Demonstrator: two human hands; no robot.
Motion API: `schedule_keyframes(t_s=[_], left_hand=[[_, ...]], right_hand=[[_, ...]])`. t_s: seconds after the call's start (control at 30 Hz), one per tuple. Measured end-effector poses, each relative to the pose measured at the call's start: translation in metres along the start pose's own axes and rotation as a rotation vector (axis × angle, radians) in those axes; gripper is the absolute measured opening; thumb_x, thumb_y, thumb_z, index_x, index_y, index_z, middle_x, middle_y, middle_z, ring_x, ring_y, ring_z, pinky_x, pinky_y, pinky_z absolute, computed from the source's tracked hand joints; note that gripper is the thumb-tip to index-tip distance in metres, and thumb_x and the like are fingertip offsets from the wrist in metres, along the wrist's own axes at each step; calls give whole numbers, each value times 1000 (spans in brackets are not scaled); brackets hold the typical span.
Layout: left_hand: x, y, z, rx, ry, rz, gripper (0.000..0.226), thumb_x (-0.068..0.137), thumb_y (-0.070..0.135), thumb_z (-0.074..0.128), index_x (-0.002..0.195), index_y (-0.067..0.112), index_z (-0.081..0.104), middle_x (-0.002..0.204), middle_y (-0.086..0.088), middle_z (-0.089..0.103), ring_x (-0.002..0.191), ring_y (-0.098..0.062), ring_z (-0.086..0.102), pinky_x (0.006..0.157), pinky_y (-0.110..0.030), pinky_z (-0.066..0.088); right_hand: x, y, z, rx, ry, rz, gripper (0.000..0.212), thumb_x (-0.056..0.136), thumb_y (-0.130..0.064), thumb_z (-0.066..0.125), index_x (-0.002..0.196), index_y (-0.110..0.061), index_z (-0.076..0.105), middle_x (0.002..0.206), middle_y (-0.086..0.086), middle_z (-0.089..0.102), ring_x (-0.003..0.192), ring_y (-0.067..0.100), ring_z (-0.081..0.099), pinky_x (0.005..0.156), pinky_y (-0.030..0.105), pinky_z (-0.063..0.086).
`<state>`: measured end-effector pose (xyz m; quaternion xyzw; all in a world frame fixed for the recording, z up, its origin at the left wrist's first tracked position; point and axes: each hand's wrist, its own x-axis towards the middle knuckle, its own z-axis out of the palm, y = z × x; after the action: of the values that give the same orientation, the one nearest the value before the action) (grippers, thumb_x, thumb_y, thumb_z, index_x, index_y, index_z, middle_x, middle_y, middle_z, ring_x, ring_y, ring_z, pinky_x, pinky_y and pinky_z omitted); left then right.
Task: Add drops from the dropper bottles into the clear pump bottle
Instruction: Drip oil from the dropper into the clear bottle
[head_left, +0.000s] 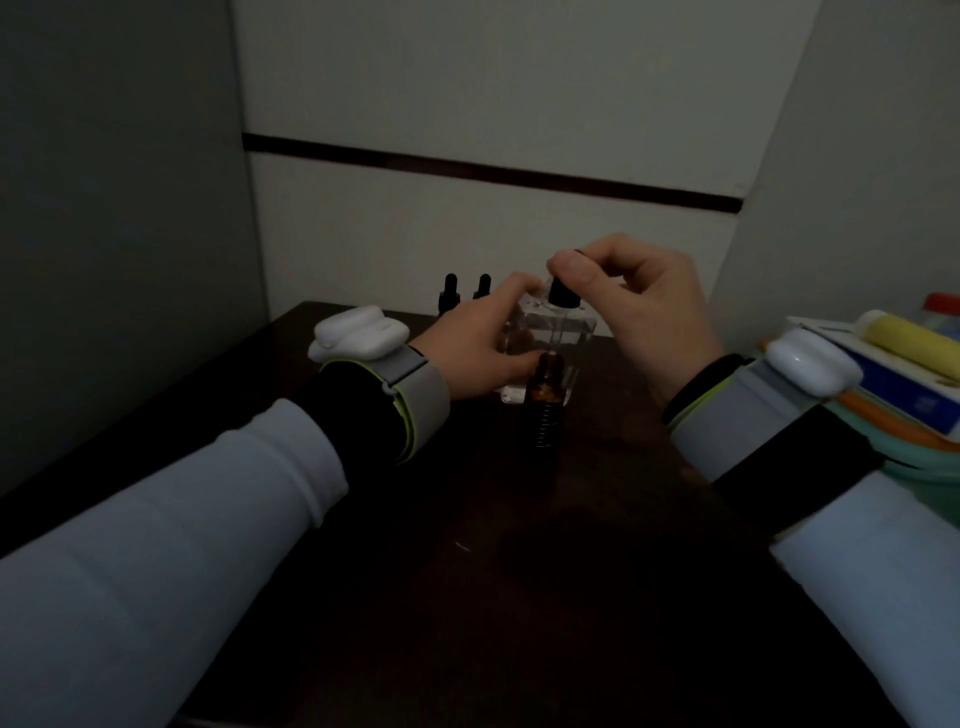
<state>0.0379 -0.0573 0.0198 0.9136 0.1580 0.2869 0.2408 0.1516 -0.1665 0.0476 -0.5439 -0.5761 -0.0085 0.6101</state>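
Note:
A clear square pump bottle stands on the dark table, its top open. My left hand grips its left side. My right hand pinches a black dropper cap, whose glass pipette reaches down over the clear bottle. Just in front stands an open amber dropper bottle, upright and without its cap. Two more dropper bottles with black tops stand at the back by the wall, partly hidden behind my left hand.
A stack of boxes, a yellow roll and a teal container crowd the right edge of the table. Walls close in at the left and back. Both wrists carry white devices on grey bands.

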Motion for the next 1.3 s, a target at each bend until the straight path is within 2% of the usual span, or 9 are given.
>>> schedule_keyframes(t_s=[0.37,0.43,0.5,0.6,0.73,0.87,1.0,1.1,1.3], left_hand=[[0,0,-1,-10,-7,-8,62,87,26,64,139,25,31,105,-6,61,92,-20,64,86,-42,53],[0,-1,0,-9,-6,-10,60,86,26,65,137,26,32,104,-5,62,90,-21,65,84,-43,54],[1,-2,0,2,-8,-8,57,86,29,65,134,27,34,105,-6,62,87,-24,66,81,-45,54],[1,-1,-1,28,-15,-13,55,86,29,65,132,26,34,106,-8,60,87,-28,65,81,-47,53],[1,0,-3,13,-13,-5,51,84,26,68,126,26,39,107,-5,57,87,-27,66,81,-46,54],[1,0,-5,-5,-22,-13,51,82,27,70,124,29,41,108,-3,57,88,-24,65,82,-45,54],[0,-1,-5,-11,-20,-13,51,81,26,71,124,29,41,108,-3,57,89,-22,65,83,-45,54],[0,-1,-5,-16,-22,-16,51,82,26,70,124,29,41,108,-2,57,90,-23,65,83,-44,54],[0,0,-5,-2,-14,-5,54,81,30,70,126,30,40,110,-3,58,88,-23,66,83,-45,54]], right_hand=[[-2,0,3,-22,-26,-34,10,86,-21,67,76,-20,66,72,-4,65,70,3,61,67,19,47],[-1,-2,2,2,41,-53,10,86,-22,67,77,-17,67,74,-1,66,72,6,61,69,22,48],[2,-6,-2,18,159,-95,10,86,-25,66,79,-18,67,73,-6,67,74,8,61,69,26,47],[8,-8,-7,42,302,-142,9,87,-26,63,78,-24,64,64,-21,65,70,-2,58,60,17,43],[9,-8,-6,73,384,-152,12,89,-26,62,88,-15,66,70,-15,65,71,-2,56,58,15,43],[8,-8,-2,72,382,-186,12,90,-23,61,90,-12,66,74,-12,65,74,5,58,61,16,44],[10,-9,-4,80,396,-172,9,90,-23,61,91,-15,66,66,-22,66,71,-4,58,58,14,43],[13,-9,-8,95,415,-175,13,90,-23,62,92,-12,67,67,-19,66,71,-4,59,58,13,43],[7,7,1,-19,232,-94,8,86,-22,66,79,-19,65,62,-21,65,67,-5,61,60,12,43]])
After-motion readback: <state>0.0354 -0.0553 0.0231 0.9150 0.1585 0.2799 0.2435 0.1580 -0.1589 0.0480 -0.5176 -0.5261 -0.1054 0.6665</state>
